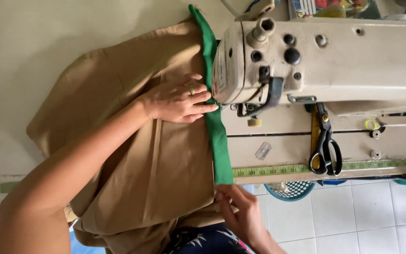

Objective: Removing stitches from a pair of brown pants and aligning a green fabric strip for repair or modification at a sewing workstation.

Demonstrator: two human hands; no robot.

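To sew this seam well, the left hand (177, 101), flat and open in the frame's centre, should press the tan fabric (132, 155) evenly beside the sewing machine (325, 61), while the right hand (238, 211) pinches the green strip (217, 136) straight at lower centre

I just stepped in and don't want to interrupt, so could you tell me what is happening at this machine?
A person is feeding tan fabric with a green trim strip into a cream sewing machine. The left hand presses the cloth flat beside the needle; the right hand holds the strip's near end at the table edge. Black scissors lie on the table.
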